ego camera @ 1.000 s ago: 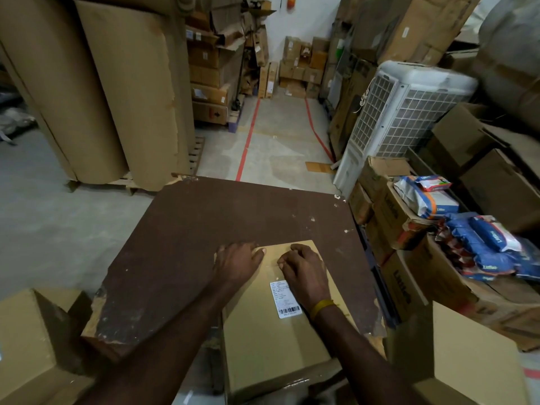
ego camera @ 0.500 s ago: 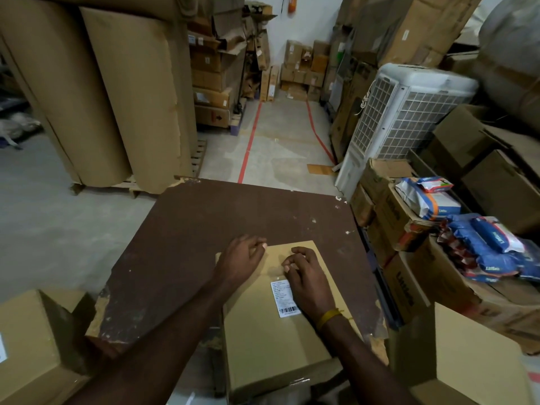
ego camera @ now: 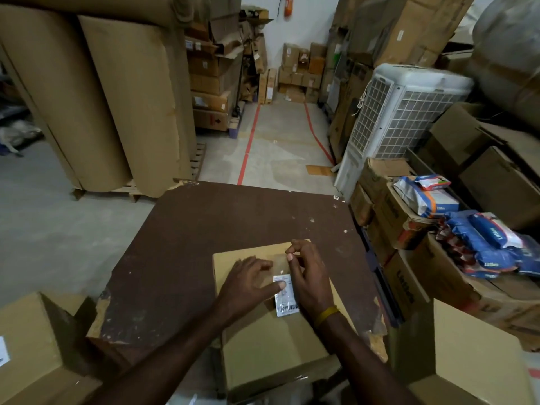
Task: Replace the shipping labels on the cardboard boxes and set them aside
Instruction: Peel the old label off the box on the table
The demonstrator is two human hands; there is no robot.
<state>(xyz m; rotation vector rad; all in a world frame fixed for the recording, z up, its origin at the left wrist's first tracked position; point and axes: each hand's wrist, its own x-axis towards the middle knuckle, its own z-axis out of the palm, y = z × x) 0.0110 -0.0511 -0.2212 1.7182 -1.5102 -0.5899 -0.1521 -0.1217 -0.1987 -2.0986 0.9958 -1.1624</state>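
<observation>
Moved: left hand [ego camera: 248,283] has slid right since the earlier frame, its thumb now on the shipping label [ego camera: 285,296]; right hand [ego camera: 308,277] has lifted off the label's top edge.
Left hand: fingers flat, pressing the cardboard box [ego camera: 271,343] and label, gripping nothing.
Right hand: I see fingertips curled and pinched together just above the label; what they hold, I can't tell.
Label: between both hands, partly under the right one.
Box: under both hands, on the brown table [ego camera: 187,252].
Wristband [ego camera: 327,314]: yellow, right wrist.
</observation>
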